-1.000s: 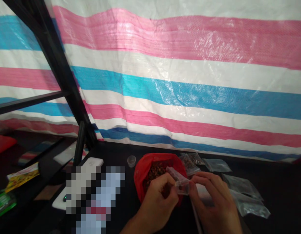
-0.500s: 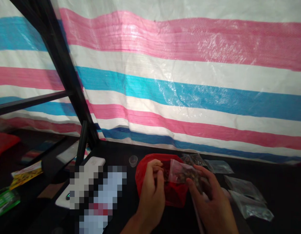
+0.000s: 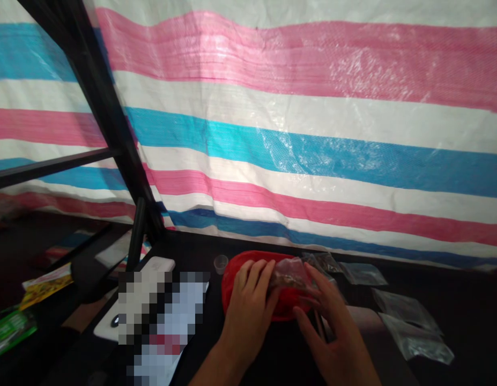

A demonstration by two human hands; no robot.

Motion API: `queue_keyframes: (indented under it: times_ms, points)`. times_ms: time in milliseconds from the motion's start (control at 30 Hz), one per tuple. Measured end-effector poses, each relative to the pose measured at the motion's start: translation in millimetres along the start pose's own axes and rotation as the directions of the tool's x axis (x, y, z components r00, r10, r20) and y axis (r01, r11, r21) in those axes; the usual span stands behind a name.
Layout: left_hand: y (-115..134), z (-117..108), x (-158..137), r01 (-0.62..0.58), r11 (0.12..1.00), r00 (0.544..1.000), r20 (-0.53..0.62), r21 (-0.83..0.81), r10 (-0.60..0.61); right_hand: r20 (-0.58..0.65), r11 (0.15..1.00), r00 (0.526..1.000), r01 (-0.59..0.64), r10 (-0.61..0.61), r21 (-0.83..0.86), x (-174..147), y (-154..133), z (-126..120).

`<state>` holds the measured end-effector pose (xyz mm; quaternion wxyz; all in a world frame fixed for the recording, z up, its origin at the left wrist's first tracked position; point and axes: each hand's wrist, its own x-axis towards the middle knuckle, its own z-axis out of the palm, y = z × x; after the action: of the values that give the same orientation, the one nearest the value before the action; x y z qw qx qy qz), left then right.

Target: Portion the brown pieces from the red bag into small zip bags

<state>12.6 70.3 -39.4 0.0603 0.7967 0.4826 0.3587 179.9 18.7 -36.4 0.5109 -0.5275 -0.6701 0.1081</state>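
A clear plastic bag (image 3: pixel 290 269) with brownish contents lies over a red container (image 3: pixel 231 273), which could be a bag or a bowl. My left hand (image 3: pixel 250 295) is at the clear bag's left side, fingers curled over and thumb against it; the fingertips are partly hidden. At the bag's right side is my right hand (image 3: pixel 332 327), its thumb and fingers apart, the index finger near the bag's edge. A thin pale strip (image 3: pixel 320 326) shows below the right palm, too blurred to name.
Flat clear bags (image 3: pixel 409 311) lie on the black table (image 3: pixel 195 244) to the right, and darker-filled ones (image 3: pixel 323 261) behind. A small clear cup (image 3: pixel 221 263) stands left of the red container. Farther left are a white device (image 3: pixel 162 264) and a blurred-out sheet (image 3: pixel 192 305).
The clear bag has shifted left and flattened over the red container. My right hand has opened from its grip on the bag, and my left hand has moved onto the bag's left side.
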Motion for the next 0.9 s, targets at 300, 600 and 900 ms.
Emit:
queue_keyframes:
  times_ms: [300,600,900]
  points:
    - [-5,7,-1,-0.062,0.995,0.998,-0.024,0.077,0.064,0.176,0.952,0.972,0.194,-0.155,-0.235,0,3,-5]
    - [-5,2,0,-0.106,0.987,0.990,-0.085,0.123,0.117,0.157,0.924,0.963,0.256,-0.219,-0.284,2,2,-7]
    - [-1,3,-3,-0.089,0.987,0.977,-0.181,0.136,0.112,-0.302,0.907,0.953,-0.134,0.008,-0.399,32,25,-78]
